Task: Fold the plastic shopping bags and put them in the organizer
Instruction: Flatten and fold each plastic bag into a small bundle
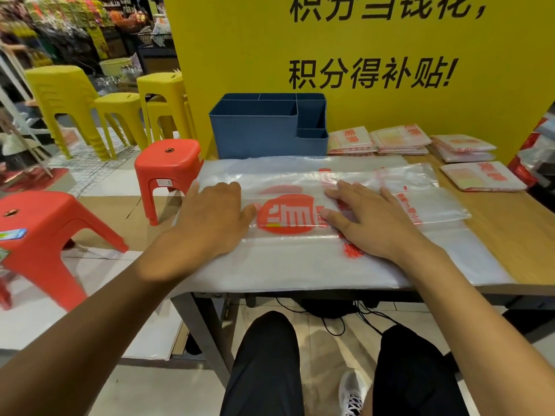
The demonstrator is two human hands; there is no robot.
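A clear plastic shopping bag (288, 217) with a red round logo lies flat on a stack of clear bags at the table's near edge. My left hand (214, 219) presses flat on its left part, fingers straight. My right hand (365, 219) lies flat on its right part over the red print. The blue organizer (258, 132) with several compartments stands at the back of the table against the yellow wall. Folded bags (401, 139) lie in small piles to its right, and one folded bag (483, 175) lies nearer.
The wooden table (516, 223) runs off to the right. Red stools (168, 163) and yellow stools (120, 115) stand on the floor at left. A red and clear heap of plastic (537, 151) sits at the right edge. My legs show under the table.
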